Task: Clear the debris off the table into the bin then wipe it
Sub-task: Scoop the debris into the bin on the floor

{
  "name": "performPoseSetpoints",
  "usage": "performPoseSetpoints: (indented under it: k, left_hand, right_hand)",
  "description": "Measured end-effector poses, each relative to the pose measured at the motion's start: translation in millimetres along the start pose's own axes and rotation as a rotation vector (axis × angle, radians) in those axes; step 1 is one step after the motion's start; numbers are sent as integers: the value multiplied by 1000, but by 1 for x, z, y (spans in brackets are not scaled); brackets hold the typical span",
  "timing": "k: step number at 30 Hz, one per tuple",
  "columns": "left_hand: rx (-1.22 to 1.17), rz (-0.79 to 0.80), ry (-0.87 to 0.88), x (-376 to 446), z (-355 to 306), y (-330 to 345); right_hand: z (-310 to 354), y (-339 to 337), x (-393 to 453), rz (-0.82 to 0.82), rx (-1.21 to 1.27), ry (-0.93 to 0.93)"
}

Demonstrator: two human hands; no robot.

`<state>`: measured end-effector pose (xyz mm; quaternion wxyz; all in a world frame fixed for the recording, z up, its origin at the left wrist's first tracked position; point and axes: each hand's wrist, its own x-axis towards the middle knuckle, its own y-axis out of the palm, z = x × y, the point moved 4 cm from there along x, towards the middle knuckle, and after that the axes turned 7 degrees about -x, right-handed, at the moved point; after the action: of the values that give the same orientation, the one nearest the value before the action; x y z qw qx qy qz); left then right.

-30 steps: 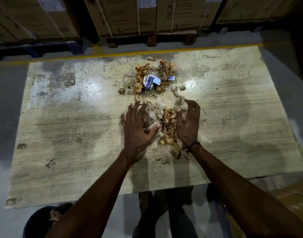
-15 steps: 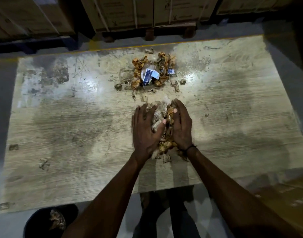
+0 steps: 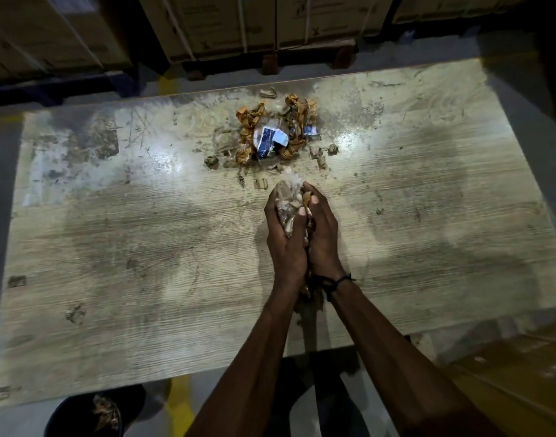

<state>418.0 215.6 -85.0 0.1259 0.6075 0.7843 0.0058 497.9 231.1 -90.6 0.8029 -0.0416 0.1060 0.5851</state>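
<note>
From the head camera, you look down at a worn, wood-grain table (image 3: 144, 247) streaked with dust and scuff marks. Your left hand (image 3: 284, 238) and right hand (image 3: 322, 234) are pressed together over the middle of the table, fingers curled inward, cupping a handful of debris (image 3: 288, 205) between them: crumpled clear plastic and brown scraps that show in the gap between your thumbs. A few brown bits poke out below your wrists. A dark cord bracelet (image 3: 336, 282) circles your right wrist.

Farther from you, near the table's far edge, a second pile of debris (image 3: 278, 135) lies on the surface: twisted orange-brown tape, clear plastic, and a blue and white wrapper (image 3: 267, 141) at its centre. Small loose scraps (image 3: 212, 161) are scattered around that pile and between it and your hands.

Below the table's near edge, at lower left, a dark round bin (image 3: 68, 414) stands on the floor with brown scraps already inside. A yellow floor line (image 3: 179, 402) runs beside it. Beyond the table, strapped cardboard boxes (image 3: 223, 23) sit on pallets.
</note>
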Motion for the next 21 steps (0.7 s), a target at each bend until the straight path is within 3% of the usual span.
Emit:
performPoseSetpoints:
  k: [7,21]
  left_hand:
    - [-96,1,-68,-4,-17,0]
    - [-346,-94,-48,-32,-161,9]
  right_hand:
    - [11,2,-2,-2,132,143]
    - [141,23,-46,64,47,-51]
